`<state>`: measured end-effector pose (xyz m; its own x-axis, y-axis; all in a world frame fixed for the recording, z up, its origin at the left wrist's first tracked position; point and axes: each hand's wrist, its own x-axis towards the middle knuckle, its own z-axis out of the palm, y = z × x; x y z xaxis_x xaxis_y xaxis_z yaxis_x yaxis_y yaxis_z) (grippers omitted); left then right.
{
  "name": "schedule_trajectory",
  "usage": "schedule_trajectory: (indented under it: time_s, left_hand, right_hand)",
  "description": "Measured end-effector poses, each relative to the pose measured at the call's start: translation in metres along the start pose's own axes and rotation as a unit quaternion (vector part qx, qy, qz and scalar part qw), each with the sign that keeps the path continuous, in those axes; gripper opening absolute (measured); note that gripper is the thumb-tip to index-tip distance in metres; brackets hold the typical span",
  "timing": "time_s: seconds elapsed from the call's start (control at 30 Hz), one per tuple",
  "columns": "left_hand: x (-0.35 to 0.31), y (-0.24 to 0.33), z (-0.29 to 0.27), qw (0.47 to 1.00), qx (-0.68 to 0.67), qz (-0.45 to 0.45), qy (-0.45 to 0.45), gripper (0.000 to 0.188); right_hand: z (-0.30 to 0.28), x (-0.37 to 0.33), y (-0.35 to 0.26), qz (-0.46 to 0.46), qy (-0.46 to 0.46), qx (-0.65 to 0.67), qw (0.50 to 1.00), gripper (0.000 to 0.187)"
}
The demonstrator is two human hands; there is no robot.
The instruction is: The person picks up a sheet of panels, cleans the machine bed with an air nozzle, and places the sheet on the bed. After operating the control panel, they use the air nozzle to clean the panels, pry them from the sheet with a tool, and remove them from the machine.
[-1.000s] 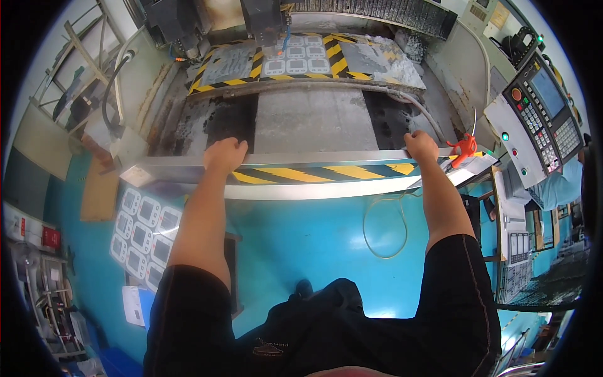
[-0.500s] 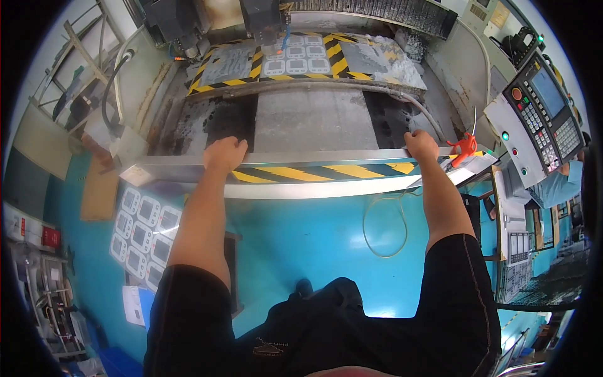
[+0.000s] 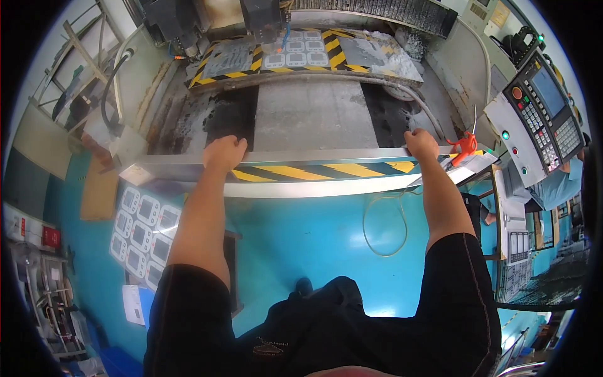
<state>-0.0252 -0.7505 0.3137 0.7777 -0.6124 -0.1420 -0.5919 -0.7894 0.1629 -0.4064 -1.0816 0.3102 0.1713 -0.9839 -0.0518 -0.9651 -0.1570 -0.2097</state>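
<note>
Both my arms reach forward to the silver metal rail (image 3: 320, 154) along the front of a machining bay. My left hand (image 3: 224, 153) is closed over the rail's left part, and my right hand (image 3: 421, 144) over its right part; the fingertips are hidden behind it. Yellow-and-black striped tape (image 3: 314, 172) runs along the rail's near face. Beyond it, a machine bed (image 3: 235, 60) edged with striped tape bears a sheet of grey-and-white framed panels (image 3: 295, 58). An orange air gun (image 3: 464, 148) hangs on the rail, just right of my right hand.
A spindle head (image 3: 260, 22) stands over the bed. On the right is a control panel (image 3: 534, 116) with keys and a screen; a person in a blue top (image 3: 565, 186) is behind it. Another panel sheet (image 3: 141, 232) is at lower left. A thin hose (image 3: 384, 254) loops on the blue floor.
The machine bed with its panel sheet has shifted slightly away from me. Both my hands stay in place on the rail. The person at the right has moved a little.
</note>
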Motion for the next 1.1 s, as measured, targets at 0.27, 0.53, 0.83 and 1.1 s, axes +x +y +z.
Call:
schedule_trajectory:
  time_s: [0.27, 0.53, 0.83, 1.1]
  left_hand:
    - [-0.001, 0.000, -0.003, 1.000, 0.004, 0.004, -0.002, 0.046]
    - [0.000, -0.002, -0.001, 1.000, 0.007, 0.002, 0.007, 0.046]
    - [0.006, -0.007, 0.009, 0.999, -0.001, 0.010, 0.034, 0.046]
    - [0.006, -0.007, 0.008, 0.999, -0.002, 0.012, 0.033, 0.046]
  right_hand:
    - [-0.003, -0.001, 0.000, -0.006, 0.001, -0.004, 1.000, 0.046]
    - [-0.001, -0.001, -0.001, -0.003, 0.001, -0.004, 1.000, 0.046]
    - [0.000, 0.000, 0.000, -0.005, 0.002, 0.000, 1.000, 0.047]
    - [0.000, 0.000, 0.000, -0.005, 0.001, 0.003, 1.000, 0.047]
